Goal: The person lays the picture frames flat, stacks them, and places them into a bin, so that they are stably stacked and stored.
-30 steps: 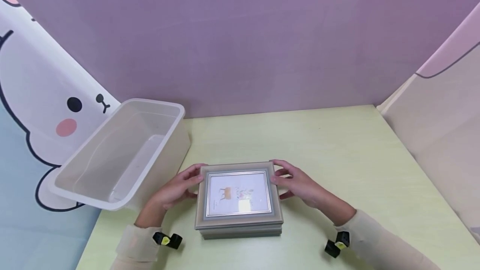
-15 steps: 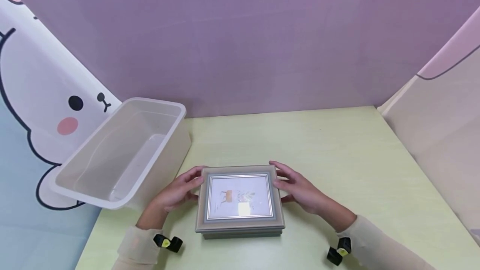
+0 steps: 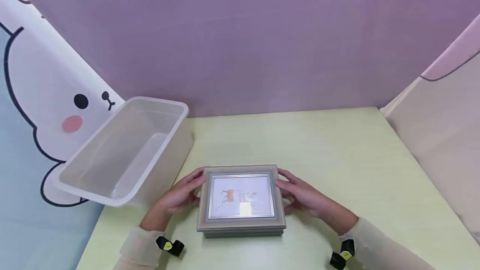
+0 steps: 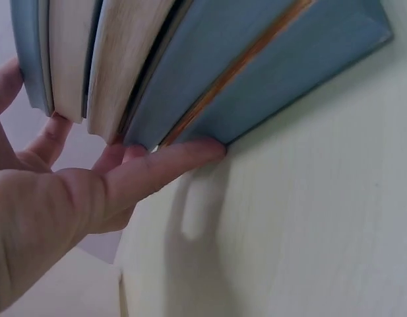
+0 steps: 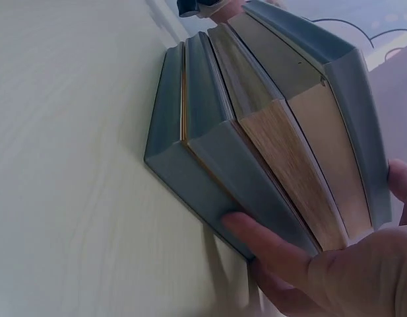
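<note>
A stack of several picture frames lies flat on the table. The top frame has a grey-beige border and shows a small drawing of an orange pot with a plant under shiny glass. My left hand grips the stack's left side near the far corner, thumb on the upper edge. On the opposite side my right hand holds it the same way. In the left wrist view, blue-grey and wood-toned frame edges show above a finger stretched to the lowest frame. The right wrist view shows the stacked layers from the other side.
A white plastic bin stands at the left of the pale green-yellow table, close to my left forearm. Behind is a purple backdrop. Cartoon-printed panels flank the table. Each wrist wears a small black camera.
My right fingers have shifted from the far corner onto the right side. The top of the stack has slid slightly towards me, leaving less of the lower front showing. The head view has turned slightly.
</note>
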The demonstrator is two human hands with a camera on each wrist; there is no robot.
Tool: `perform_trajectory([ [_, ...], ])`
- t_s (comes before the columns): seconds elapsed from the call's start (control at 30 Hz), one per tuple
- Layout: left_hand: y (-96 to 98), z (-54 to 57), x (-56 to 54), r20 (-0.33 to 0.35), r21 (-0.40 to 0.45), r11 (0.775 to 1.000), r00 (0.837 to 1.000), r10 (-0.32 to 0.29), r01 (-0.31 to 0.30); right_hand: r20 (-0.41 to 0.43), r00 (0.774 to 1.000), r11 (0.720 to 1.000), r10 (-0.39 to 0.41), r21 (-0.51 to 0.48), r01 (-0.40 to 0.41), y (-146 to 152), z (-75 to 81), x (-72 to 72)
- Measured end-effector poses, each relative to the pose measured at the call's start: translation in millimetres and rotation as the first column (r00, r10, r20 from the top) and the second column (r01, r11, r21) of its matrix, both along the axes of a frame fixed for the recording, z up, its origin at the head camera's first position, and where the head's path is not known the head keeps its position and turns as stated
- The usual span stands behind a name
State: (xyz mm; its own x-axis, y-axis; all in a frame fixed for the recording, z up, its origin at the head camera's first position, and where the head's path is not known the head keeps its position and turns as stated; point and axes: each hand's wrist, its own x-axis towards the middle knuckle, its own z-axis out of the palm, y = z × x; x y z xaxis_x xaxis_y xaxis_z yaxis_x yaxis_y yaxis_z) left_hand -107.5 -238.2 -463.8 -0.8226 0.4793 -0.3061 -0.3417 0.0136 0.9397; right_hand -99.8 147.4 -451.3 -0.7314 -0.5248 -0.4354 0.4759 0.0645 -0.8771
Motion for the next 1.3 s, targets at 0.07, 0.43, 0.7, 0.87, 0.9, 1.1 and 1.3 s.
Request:
perform_trajectory([
  [0.07, 1.4, -1.2, 0.2, 0.002, 0.011, 1.000, 1.000, 0.006, -0.006, 0.006, 1.000, 1.000, -0.003, -0.010, 0.003, 1.0, -0.9, -0.4],
  [0.43, 6.4, 15.1, -0.9, -0.138, -0.177, 0.980, 0.988, 0.067, -0.092, 0.012, 0.999, 0.999, -0.033, -0.030, 0.034, 2.3, -4.2, -1.2],
  [0.7, 8.3, 50.9, 0.6, -0.357, -0.357, 0.916, 0.933, 0.049, -0.185, 0.007, 0.999, 0.999, -0.043, -0.026, 0.043, 1.4, -4.1, -1.4],
  [0.87, 2.9, 82.5, 2.7, -0.497, -0.400, 0.871, 0.866, 0.054, -0.284, 0.004, 0.999, 0.999, -0.040, -0.019, 0.040, 0.6, -4.4, -1.0],
  [0.9, 0.9, 89.8, 3.0, -0.519, -0.402, 0.862, 0.852, 0.065, -0.310, 0.004, 0.999, 0.999, -0.041, -0.020, 0.041, 0.3, -4.4, -0.9],
  [1.1, -13.4, 130.2, 4.4, -0.698, -0.426, 0.757, 0.712, 0.074, -0.496, 0.005, 0.999, 0.998, -0.045, -0.032, 0.046, -1.2, -4.7, -0.5],
  [1.3, -29.7, 141.2, 1.1, -0.723, -0.494, 0.651, 0.689, 0.061, -0.576, -0.006, 0.999, 0.999, -0.047, -0.022, 0.047, -3.0, -4.8, -0.4],
])
